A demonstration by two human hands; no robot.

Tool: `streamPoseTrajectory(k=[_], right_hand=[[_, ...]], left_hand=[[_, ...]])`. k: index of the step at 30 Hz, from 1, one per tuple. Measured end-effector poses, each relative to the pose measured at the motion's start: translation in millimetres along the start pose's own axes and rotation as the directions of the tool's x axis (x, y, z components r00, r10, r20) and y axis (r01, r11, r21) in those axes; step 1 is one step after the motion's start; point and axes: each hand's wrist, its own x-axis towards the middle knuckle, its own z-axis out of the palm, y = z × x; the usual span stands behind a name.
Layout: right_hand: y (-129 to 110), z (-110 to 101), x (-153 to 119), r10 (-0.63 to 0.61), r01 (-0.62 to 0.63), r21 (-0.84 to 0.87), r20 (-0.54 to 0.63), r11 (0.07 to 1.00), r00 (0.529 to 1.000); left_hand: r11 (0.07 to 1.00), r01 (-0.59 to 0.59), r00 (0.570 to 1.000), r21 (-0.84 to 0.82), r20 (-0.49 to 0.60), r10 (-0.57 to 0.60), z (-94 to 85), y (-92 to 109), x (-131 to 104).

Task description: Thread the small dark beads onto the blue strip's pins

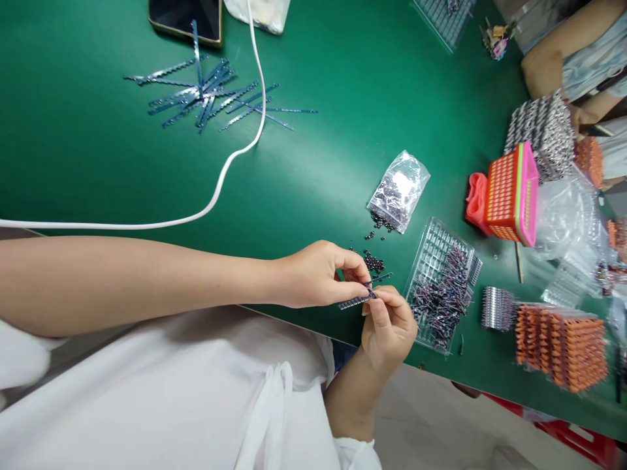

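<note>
My left hand point(321, 274) reaches in from the left, thumb and fingers pinched on a dark notched metal strip point(351, 303). Another thin strip end point(383, 278) sticks out past its fingertips. My right hand point(389, 323) comes up from below, its thumb and forefinger closed at the strip's end, touching the left fingertips. A tiny dark piece between the fingertips is too small to name. Just beyond the hands lies a small heap of dark beads point(375, 262). More beads spill from a clear plastic bag point(399, 189).
A clear compartment tray point(424, 261) of thin dark pieces stands right of my hands. Blue metal strips point(206, 94) lie scattered near a phone point(189, 19) and white cable point(223, 176). Farther right are a basket point(507, 196), orange stacks point(561, 346) and another person's arm point(548, 65).
</note>
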Motion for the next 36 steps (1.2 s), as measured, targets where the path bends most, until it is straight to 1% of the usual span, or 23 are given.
streamPoseTrajectory(k=[8, 13, 25, 36], right_hand=[[0.4, 0.2, 0.3, 0.048, -0.046, 0.083, -0.019, 0.995, 0.999], [-1.4, 1.1, -1.7, 0.023, -0.022, 0.044, -0.024, 0.999, 0.999], [-3.7, 1.3, -2.2, -0.038, 0.037, -0.023, -0.026, 0.999, 0.999], [-2.8, 2.2, -2.4, -0.072, 0.072, -0.022, -0.039, 0.997, 0.997]], left_hand=[[0.999, -0.018, 1.0, 0.027, 0.01, 0.017, 0.4, -1.2, -1.1], [0.998, -0.028, 0.999, 0.058, 0.018, 0.027, -0.2, -2.4, -1.8], [0.997, -0.046, 0.999, 0.064, 0.021, 0.044, 0.8, -3.6, -2.7], [1.0, -0.01, 1.0, 0.029, 0.005, 0.01, 0.8, -0.7, -2.8]])
